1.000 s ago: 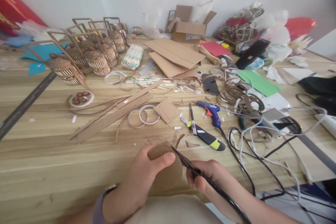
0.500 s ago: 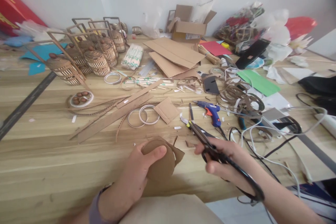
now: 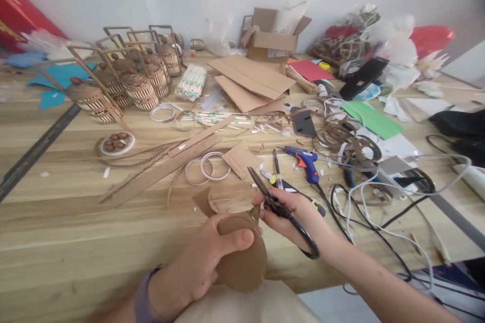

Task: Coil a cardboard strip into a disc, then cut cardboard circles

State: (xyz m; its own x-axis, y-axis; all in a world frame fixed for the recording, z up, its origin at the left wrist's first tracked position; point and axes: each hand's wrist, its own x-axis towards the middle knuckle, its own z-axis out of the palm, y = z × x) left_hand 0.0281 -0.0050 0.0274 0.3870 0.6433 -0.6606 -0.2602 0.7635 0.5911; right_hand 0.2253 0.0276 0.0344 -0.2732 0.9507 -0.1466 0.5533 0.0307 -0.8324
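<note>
My left hand (image 3: 212, 252) is closed on a round cardboard disc (image 3: 242, 267), its thumb lying flat across the top face. Black-handled scissors (image 3: 282, 209) are in my right hand (image 3: 299, 217), their blades pointing up and to the left above the table. The fingertips of that hand meet a thin offcut (image 3: 255, 213) at the disc's far edge; whether it is still joined to the disc I cannot tell. Just beyond the disc lies a pale round-edged piece (image 3: 227, 201), beside a brown cardboard scrap (image 3: 203, 202).
A blue glue gun (image 3: 303, 159) with cords (image 3: 364, 212) lies right of centre. Tape rings (image 3: 215, 165), cardboard strips (image 3: 162, 176) and a cardboard square (image 3: 241, 159) lie ahead. Lidded slatted baskets (image 3: 140, 88) stand back left, a carton (image 3: 273, 43) at the back.
My right hand has brought the scissors left, up to the disc. The disc has shifted slightly right and nearer me, and the scrap and round-edged piece now show beyond it.
</note>
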